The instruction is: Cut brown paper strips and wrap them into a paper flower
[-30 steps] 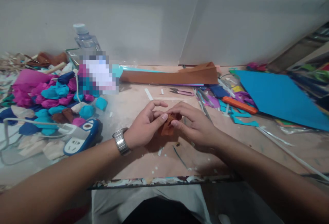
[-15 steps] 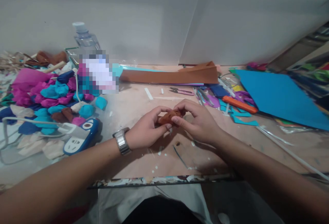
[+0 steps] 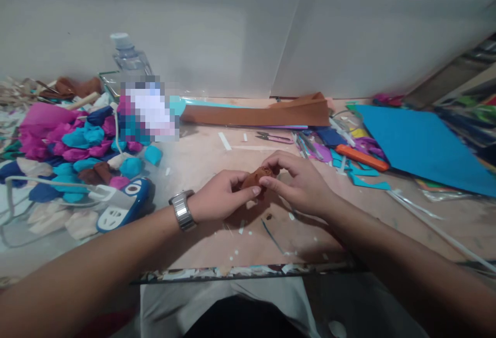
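A small brown crepe-paper flower [image 3: 254, 179], with a rolled, ruffled end on its right, is between my two hands above the table. My left hand [image 3: 220, 196], with a metal watch [image 3: 183, 211] on its wrist, has thumb and fingers closed on the flower's left side. My right hand [image 3: 302, 180] pinches the ruffled end between thumb and index finger. The other fingertips are partly hidden behind the paper.
Crumpled coloured paper pieces [image 3: 83, 136] are heaped at left beside a blue power strip [image 3: 124, 203] and a bottle [image 3: 132, 59]. Folded brown paper [image 3: 256, 115] lies at the back near thread snips [image 3: 274, 138]. To the right are an orange cutter [image 3: 362, 157] and a blue sheet [image 3: 418, 144].
My left index finger has come down and drawn back to the left, so more of the brown paper shows. My right hand keeps its pinch in nearly the same place.
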Demonstrator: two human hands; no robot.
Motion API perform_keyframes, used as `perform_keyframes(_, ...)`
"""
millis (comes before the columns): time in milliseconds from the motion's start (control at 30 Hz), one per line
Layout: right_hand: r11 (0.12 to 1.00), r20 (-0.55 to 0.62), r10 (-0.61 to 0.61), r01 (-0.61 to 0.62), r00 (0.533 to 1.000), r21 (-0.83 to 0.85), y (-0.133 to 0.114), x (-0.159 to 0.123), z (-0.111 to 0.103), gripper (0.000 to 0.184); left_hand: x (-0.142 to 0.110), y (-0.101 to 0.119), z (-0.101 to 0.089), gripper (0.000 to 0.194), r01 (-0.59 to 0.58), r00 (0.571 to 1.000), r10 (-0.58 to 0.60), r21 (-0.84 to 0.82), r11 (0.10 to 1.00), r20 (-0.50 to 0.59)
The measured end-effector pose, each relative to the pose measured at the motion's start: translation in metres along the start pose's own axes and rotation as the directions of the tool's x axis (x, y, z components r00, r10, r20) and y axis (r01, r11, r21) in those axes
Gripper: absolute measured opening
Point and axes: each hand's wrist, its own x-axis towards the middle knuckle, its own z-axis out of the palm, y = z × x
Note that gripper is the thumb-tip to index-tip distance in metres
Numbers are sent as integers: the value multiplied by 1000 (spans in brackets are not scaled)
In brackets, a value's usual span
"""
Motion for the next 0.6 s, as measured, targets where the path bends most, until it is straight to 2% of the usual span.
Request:
perform_keyframes(67,1000,22,-13,13,1000,17,1,0,1,20,1,0,-1,38,18,1000,-18,-35,999,15)
perform_keyframes(167,999,33,-14,13,999,32,2,-2,2,23,1,0,-4,39,82,992,-71,-108,991,104)
perform_keyframes(300,999,79,-6,2,997,50,3,-3,1,23,1,-2,-7,35,146,974,-123,-111,983,192)
perform_keyframes(467,1000,226,-16,13,974,15,0,-4,-1,26,0,-2,-10,33,244,917,-192,-110,964,351)
perform_keyframes(533,1000,250,-2,-3,968,19,-1,-3,-1,26,-1,-2,-10,33,281,898,-224,-102,954,378)
perform_keyframes(600,999,254,7,-15,967,30,-1,-3,-1,25,-1,-2,-10,36,293,898,-235,-108,950,373)
